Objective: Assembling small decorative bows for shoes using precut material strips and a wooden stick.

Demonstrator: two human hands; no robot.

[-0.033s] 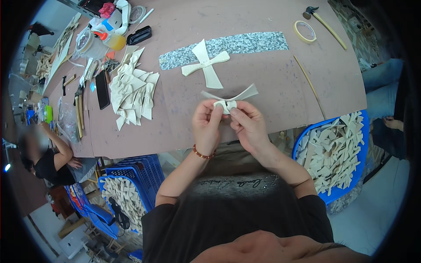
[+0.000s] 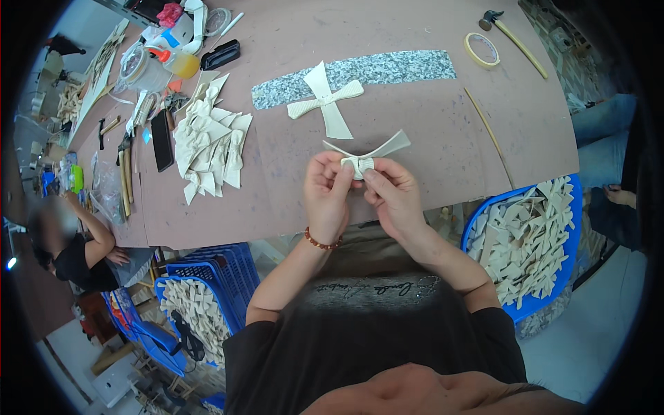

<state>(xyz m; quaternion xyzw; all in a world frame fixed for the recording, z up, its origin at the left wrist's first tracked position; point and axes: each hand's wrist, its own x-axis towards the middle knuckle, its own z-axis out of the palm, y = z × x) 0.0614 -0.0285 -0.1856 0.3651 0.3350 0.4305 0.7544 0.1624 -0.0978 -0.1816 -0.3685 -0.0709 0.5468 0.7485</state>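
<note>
Seen from above, looking down at 2 bare hands over the near edge of a brown work surface (image 2: pixel 415 138). Held between them: a pale cream bow-shaped piece (image 2: pixel 363 158), its knotted middle pinched, its 2 flat tails fanning up and outward just above the surface. Left hand (image 2: pixel 328 197), with a bead bracelet (image 2: pixel 322 243) at the wrist, closed narrowly on the left of the knot; right hand (image 2: pixel 395 200) closed narrowly on the right of it, fingertips of both nearly touching. Knot right inside both grips; tails free and unsupported.

Possible trouble, as a judgement: with so small a hold on the knot, a slip of either thumb could let the fold spring open or drop the bow off the near edge into the lap. Too hard a pinch could crease or crack the thin tails.

Further back on the surface: a finished cross-shaped bow (image 2: pixel 325 104) lying partly on a long speckled grey strip (image 2: pixel 394 70). To the left, a loose pile of similar cream bows (image 2: pixel 211 142) beside a dark phone (image 2: pixel 162 140). Far right corner: a tape roll (image 2: pixel 482 50) and a hammer (image 2: pixel 508 31). Below the right edge, a blue crate (image 2: pixel 564 273) heaped with cream pieces; 1 more blue crate (image 2: pixel 228 273) at lower left. A seated person (image 2: pixel 76 249) at the far left.
</note>
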